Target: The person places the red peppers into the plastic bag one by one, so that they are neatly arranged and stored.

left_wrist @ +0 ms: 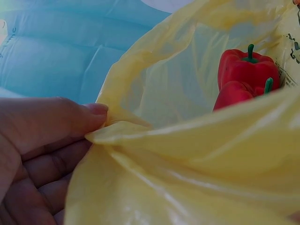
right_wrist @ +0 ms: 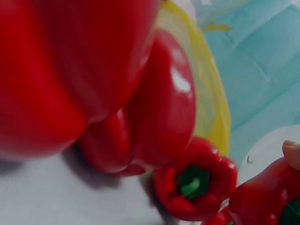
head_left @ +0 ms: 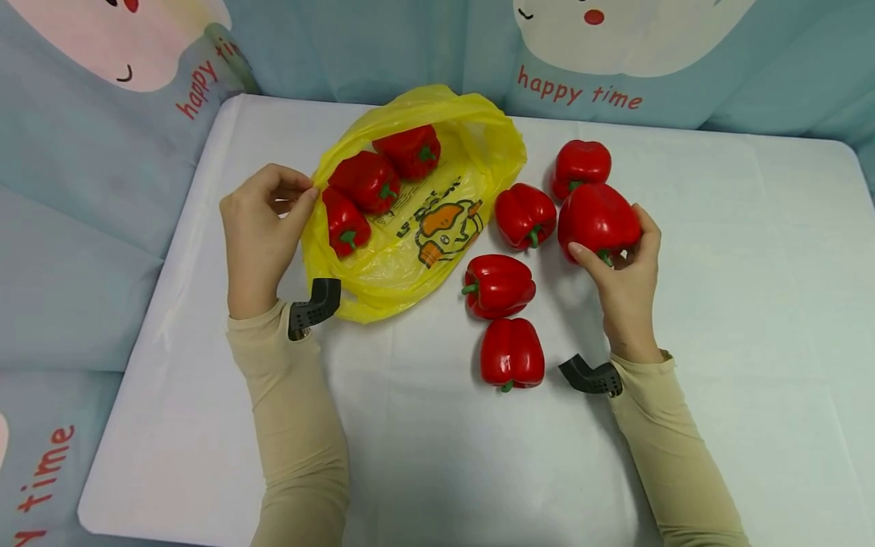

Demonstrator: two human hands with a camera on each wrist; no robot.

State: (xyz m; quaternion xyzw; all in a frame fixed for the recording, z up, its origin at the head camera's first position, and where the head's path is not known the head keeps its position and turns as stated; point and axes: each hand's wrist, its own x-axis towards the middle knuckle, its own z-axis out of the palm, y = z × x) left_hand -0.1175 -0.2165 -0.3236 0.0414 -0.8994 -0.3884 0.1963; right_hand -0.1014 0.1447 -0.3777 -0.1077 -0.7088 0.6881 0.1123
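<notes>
My left hand (head_left: 263,228) pinches the left rim of a yellow plastic bag (head_left: 383,292) between thumb and fingers; the left wrist view shows the pinched edge closely. The bag lies with its mouth wide, and 3 red bell peppers are inside, one of them this pepper (head_left: 365,182). In my right hand (head_left: 629,285) is another red bell pepper (head_left: 598,220), gripped just right of the bag. It partly covers a pepper (head_left: 582,163) behind it. At the right wrist view's lower right edge, part of the held pepper (right_wrist: 267,192) and a fingertip appear.
Loose red bell peppers stand or lie beside the bag: one (head_left: 525,216) close to its right edge, one (head_left: 500,286) on its side, and one (head_left: 513,353) nearer the front. A white-covered table (head_left: 752,342) carries everything. Blue printed curtains (head_left: 437,45) hang behind.
</notes>
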